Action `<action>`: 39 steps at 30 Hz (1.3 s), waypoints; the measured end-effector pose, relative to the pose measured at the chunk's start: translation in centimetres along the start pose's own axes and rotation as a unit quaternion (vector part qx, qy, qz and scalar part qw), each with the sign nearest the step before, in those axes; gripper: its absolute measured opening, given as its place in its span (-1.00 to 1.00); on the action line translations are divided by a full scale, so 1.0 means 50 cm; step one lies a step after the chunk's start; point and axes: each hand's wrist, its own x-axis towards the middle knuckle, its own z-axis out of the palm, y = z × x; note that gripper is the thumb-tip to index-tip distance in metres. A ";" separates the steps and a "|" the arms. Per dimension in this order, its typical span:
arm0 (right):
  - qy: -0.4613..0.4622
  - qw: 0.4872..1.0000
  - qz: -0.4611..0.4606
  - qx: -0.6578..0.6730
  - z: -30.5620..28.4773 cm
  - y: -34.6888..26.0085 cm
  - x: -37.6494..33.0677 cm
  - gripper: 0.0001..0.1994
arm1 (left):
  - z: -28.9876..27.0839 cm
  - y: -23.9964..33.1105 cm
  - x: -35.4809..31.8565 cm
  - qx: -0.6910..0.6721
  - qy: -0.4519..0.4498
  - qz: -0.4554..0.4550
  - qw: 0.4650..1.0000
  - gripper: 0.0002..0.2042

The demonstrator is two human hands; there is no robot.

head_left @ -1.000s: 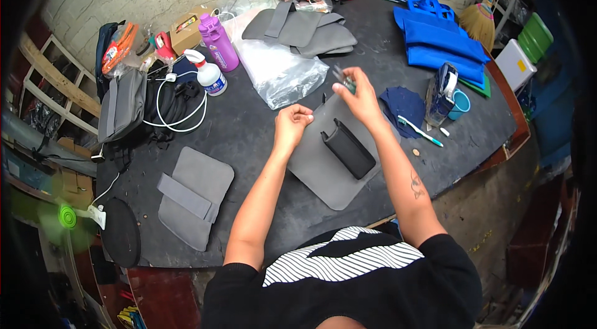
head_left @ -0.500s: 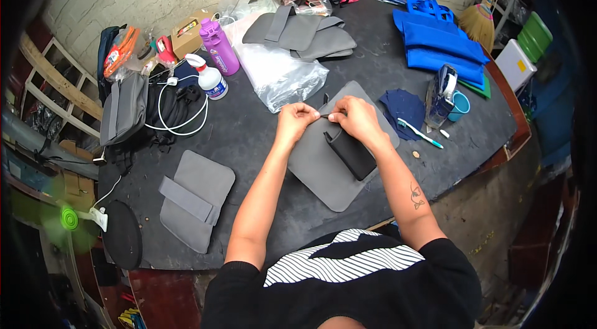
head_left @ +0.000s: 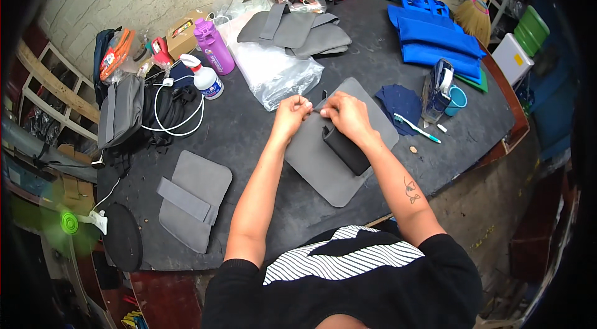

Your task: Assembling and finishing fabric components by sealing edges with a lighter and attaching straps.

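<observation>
A grey, round-cornered panel [head_left: 320, 180] lies at an angle on the dark table under my hands. On it rests a black pouch-like piece [head_left: 345, 152], partly covered by my right wrist. At the panel's far left edge my left hand [head_left: 291, 117] is closed in a pinch. My right hand [head_left: 346, 114] pinches just beside it, fingertips almost touching the left ones. Between them shows a small dark strip, too small to name. A short dark tab [head_left: 324, 94] sticks up just beyond the fingers.
Another grey panel with a strap [head_left: 193, 198] lies left; more grey panels [head_left: 295, 30] sit on plastic at the back. A purple bottle [head_left: 213, 48] and spray bottle [head_left: 207, 79] stand back left. Right are blue bags [head_left: 435, 37], a tape dispenser [head_left: 438, 92], teal cup [head_left: 457, 100] and toothbrush [head_left: 418, 129].
Both hands stay pinched together at the panel's edge. My right hand has shifted slightly left and its fingers have turned downward. The whole view has moved a little.
</observation>
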 end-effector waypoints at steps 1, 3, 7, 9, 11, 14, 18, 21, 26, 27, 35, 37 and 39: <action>-0.003 1.000 0.002 0.001 0.001 0.006 0.001 -0.83 | -0.005 -0.001 0.001 -0.008 0.003 -0.017 1.000 -0.89; 0.133 0.988 0.023 0.079 -0.004 0.023 -0.001 -0.79 | -0.028 -0.008 0.010 -0.007 0.007 -0.028 1.000 -0.86; 0.238 0.971 0.030 0.025 -0.048 0.129 -0.021 -0.67 | -0.099 -0.031 -0.018 0.037 0.220 0.047 0.974 -0.91; 0.204 0.973 0.096 0.055 -0.074 0.187 -0.057 -0.68 | -0.146 -0.095 -0.047 0.056 0.291 0.075 0.952 -0.75; 0.144 0.969 0.196 0.038 -0.101 0.238 -0.105 -0.71 | -0.140 -0.123 -0.090 0.099 0.350 0.100 0.926 -0.66; 0.099 0.955 0.280 -0.024 -0.092 0.317 -0.166 -0.71 | -0.125 -0.135 -0.135 0.093 0.161 -0.079 0.979 -0.55; -0.016 0.948 0.317 0.012 -0.066 0.301 -0.180 -0.60 | -0.092 -0.158 -0.121 0.072 0.065 -0.097 0.991 -0.74; 0.028 0.950 0.305 0.062 -0.043 0.309 -0.177 -0.63 | -0.085 -0.145 -0.090 0.078 0.167 -0.094 0.978 -0.79; 0.183 0.954 0.226 -0.075 -0.009 0.284 -0.180 -0.61 | -0.096 -0.158 -0.065 -0.008 0.187 -0.028 0.982 -0.83; 0.194 0.956 0.216 -0.027 -0.025 0.255 -0.167 -0.58 | -0.090 -0.133 -0.071 -0.105 0.175 -0.049 0.978 -0.85; 0.075 0.981 -0.012 0.176 0.009 -0.033 -0.112 -0.75 | -0.071 -0.093 -0.072 -0.046 0.166 0.030 0.985 -0.94; 0.040 0.992 -0.019 0.120 0.054 -0.060 -0.107 -0.78 | -0.064 -0.094 -0.071 0.066 0.209 0.029 0.975 -0.96; 0.022 0.999 -0.005 0.049 0.078 -0.076 -0.096 -0.81 | -0.049 -0.082 -0.070 0.097 0.218 0.019 0.971 -0.96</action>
